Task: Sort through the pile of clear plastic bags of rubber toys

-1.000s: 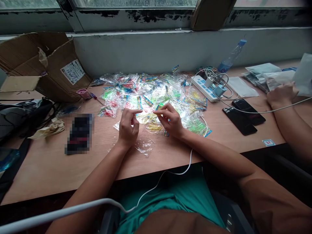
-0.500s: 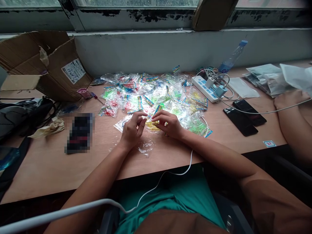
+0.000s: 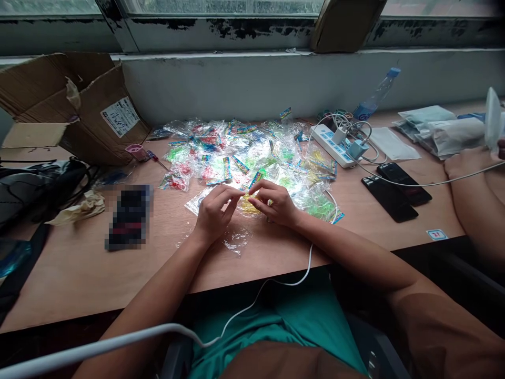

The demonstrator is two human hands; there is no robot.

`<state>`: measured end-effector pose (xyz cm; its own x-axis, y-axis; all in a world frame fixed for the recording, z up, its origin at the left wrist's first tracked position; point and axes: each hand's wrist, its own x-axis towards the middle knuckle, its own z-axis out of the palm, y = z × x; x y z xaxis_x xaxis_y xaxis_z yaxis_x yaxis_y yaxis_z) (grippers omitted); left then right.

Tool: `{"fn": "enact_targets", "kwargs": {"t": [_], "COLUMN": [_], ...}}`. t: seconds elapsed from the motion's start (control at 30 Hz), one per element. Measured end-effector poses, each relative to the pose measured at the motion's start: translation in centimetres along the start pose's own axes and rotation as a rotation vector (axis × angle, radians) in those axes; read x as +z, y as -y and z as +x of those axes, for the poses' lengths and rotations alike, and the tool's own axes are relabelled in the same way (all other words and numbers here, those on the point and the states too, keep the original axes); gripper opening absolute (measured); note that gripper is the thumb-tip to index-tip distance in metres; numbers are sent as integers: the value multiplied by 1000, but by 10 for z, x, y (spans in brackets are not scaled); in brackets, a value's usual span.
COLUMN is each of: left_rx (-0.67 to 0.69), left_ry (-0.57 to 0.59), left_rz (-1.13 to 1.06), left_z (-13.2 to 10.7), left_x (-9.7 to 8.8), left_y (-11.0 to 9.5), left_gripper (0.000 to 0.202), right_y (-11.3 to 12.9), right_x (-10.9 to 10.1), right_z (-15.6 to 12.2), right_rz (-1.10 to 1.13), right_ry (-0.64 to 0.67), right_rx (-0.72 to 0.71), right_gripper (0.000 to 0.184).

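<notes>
My left hand and my right hand face each other over the near edge of a pile of clear plastic packets. Both have bent fingers, with the fingertips nearly meeting. Between and below them lies a yellow thing in clear plastic, its kind too small to tell. A small bit of yellow shows at the fingertips, but what each hand pinches is hidden. The packets hold red, green and yellow pieces and carry bright printed labels. Crumpled clear film rests beside my left wrist.
A torn cardboard box stands back left, near a pixelated dark object. At right are a power strip, a bottle and two phones. A white cable crosses my lap. Another person's arm reaches in.
My left fingertips have shifted slightly right, closer to my right hand, and my right fingers have curled a little. At right, the other person's white packet has been lifted upright.
</notes>
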<state>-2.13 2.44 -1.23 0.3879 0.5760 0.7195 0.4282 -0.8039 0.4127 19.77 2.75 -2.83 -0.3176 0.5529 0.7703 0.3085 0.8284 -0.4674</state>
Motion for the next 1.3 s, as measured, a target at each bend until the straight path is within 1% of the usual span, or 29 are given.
{"fn": "enact_targets", "kwargs": {"t": [0.27, 0.4, 0.5, 0.63, 0.87, 1.03, 1.17, 1.3], "left_rx": [0, 8, 1, 8, -37, -96, -136, -140], "left_ry": [11, 28, 31, 24, -17, -26, -37, -45], "left_rz": [-67, -90, -75, -57, 7, 23, 5, 26], "left_z": [-1, -1, 0, 0, 1, 1, -1, -2], "left_x": [3, 4, 4, 5, 1, -1, 0, 1], "left_y": [-2, -4, -5, -4, -5, -6, -5, -3], "left_gripper": [16, 14, 10, 9, 6, 16, 25, 29], "right_y": [2, 1, 1, 0, -6, -5, -1, 1], "right_x": [2, 3, 4, 4, 3, 4, 4, 3], "right_z": [-1, -2, -3, -3, -7, -7, -5, -4], "right_rz": [-18, -9, -4, 12, 26, 8, -9, -44], "right_ry": [-2, 34, 52, 53, 41, 4, 14, 70], "right_rx": [10, -8, 29, 76, 173, 221, 191, 123], "right_gripper": [36, 34, 28, 19, 17, 14, 24, 28]}}
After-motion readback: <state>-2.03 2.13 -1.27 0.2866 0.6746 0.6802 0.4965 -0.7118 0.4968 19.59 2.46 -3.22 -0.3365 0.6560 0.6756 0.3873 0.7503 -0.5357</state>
